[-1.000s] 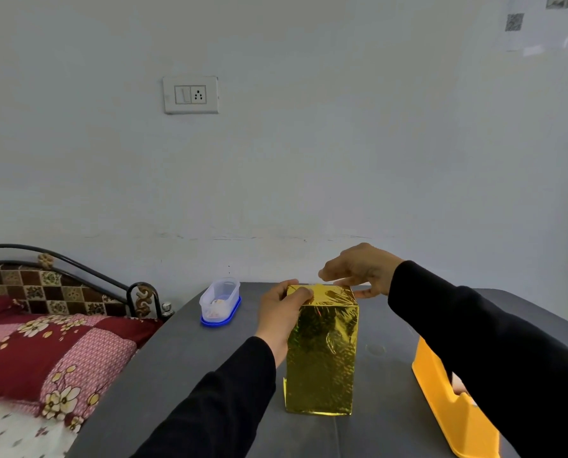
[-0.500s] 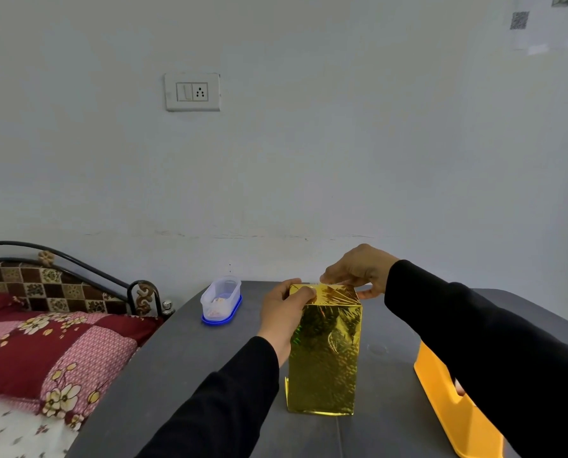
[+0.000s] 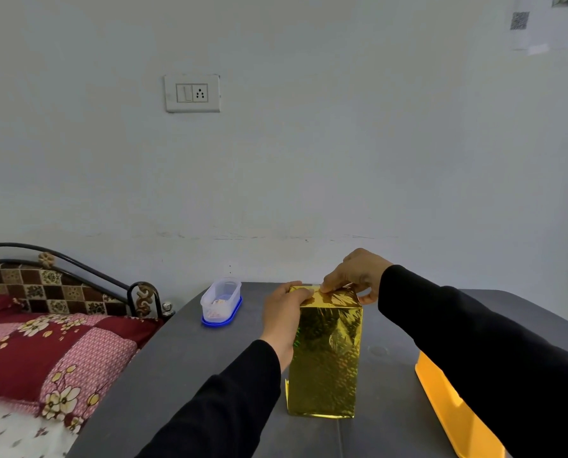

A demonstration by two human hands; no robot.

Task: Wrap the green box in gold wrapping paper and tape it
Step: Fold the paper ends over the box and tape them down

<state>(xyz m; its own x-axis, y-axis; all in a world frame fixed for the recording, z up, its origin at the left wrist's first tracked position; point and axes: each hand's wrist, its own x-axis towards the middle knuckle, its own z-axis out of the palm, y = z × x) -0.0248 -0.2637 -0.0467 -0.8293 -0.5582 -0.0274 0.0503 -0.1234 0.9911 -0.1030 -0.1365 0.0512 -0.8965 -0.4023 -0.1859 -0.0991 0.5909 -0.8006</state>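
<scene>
Grey counter (image 3: 183, 375) underfoot of everything, running back to a pale wall (image 3: 309, 160). Nearest, at the right edge, a yellow tray (image 3: 447, 411), cut off by the frame and partly behind a black sleeve (image 3: 494, 358); contents unseen. Upright mid-counter, just left of that tray, the box (image 3: 325, 358), sheathed in gold wrapping paper (image 3: 328, 328) on every face in view; no green showing anywhere. Small loose edge of paper sticking out at the lower left corner.

At the top: left hand (image 3: 284, 312) clasping the upper left corner, thumb curled over the top edge, fingers hidden behind. Right hand (image 3: 355, 276) over the far top edge, fingertips pinching and pressing the folded flap down.

Compared with a second ago: both hands kept in much the same places, right fingertips shifted slightly inward along the top fold, box not turned or moved. Probably the top flaps being creased or a strip being smoothed, so near the end of the job.

Hard to make out: a pale sliver under the right fingertips, possibly tape, not certain. Top face foreshortened; rear and bottom faces hidden.

Farther back left, a clear container with blue lid (image 3: 221, 300), then a bed (image 3: 44, 342); on the wall, a switch plate (image 3: 192, 93).
</scene>
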